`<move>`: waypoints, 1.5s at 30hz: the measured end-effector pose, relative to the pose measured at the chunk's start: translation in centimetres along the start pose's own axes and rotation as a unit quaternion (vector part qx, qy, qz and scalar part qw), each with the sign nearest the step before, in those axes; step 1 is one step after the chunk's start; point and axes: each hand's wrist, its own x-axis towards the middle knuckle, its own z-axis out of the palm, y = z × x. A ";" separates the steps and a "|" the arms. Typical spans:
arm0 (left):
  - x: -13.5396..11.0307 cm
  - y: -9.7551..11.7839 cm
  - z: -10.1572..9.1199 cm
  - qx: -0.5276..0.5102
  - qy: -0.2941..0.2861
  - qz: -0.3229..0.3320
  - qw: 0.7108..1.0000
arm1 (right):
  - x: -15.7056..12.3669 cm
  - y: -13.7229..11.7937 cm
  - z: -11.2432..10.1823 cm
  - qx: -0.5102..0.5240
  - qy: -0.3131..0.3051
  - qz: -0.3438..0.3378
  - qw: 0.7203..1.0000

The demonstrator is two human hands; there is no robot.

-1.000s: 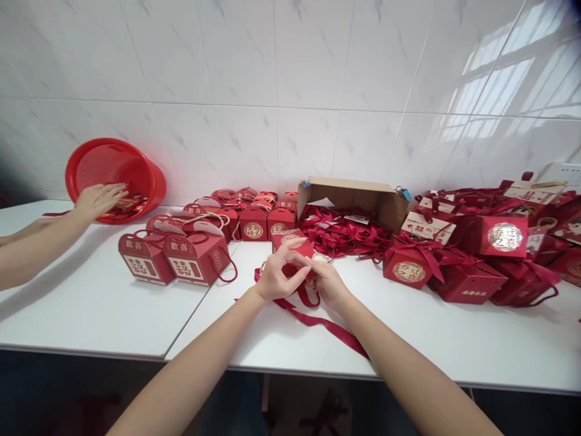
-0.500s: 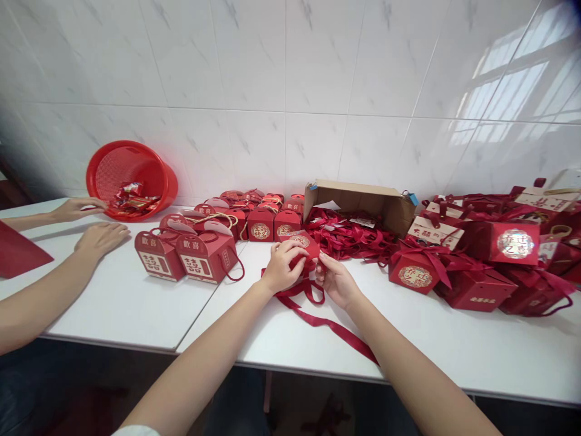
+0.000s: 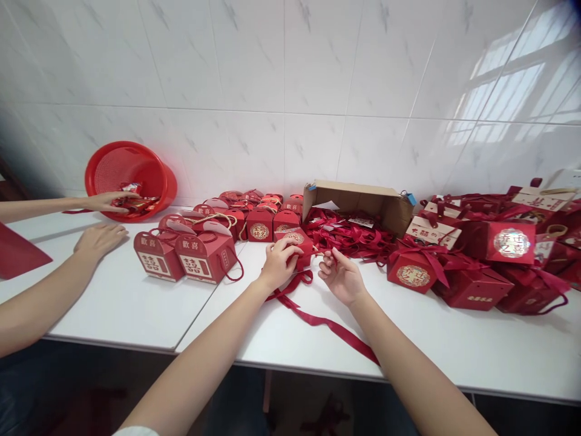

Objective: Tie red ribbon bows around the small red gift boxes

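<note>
A small red gift box (image 3: 303,240) with a gold round print stands in front of me, and my left hand (image 3: 276,265) is closed on its left side. On the other side of the box, my right hand (image 3: 342,280) pinches the end of a thin red ribbon, which stretches from the box to my fingertips. A wider dark red ribbon (image 3: 338,330) trails from beneath the box towards the table's front edge, with a loop near my left wrist. My left hand hides part of the box.
Two handled red boxes (image 3: 204,257) stand to the left, with more rows behind. A cardboard box (image 3: 363,191) spills ribbons at the back. Ribboned boxes (image 3: 414,271) pile up at right. At left, a co-worker's hand (image 3: 111,201) reaches into a tipped red basket (image 3: 170,181) of wrapped sweets.
My right hand has moved right, away from the gift box, drawing the thin ribbon out. The co-worker's far hand has moved into the basket.
</note>
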 end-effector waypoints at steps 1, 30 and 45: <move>0.0 -0.1 0.0 0.002 -0.001 0.000 1.000 | 0.0 -0.1 0.0 0.000 -0.004 -0.004 1.000; -0.2 -0.4 0.2 0.005 0.000 -0.003 1.000 | -1.9 0.0 -1.1 -0.006 -0.339 0.088 0.937; -0.2 -0.2 0.0 -0.004 -0.017 -0.024 1.000 | -0.2 2.1 -2.8 0.156 -0.715 0.132 0.669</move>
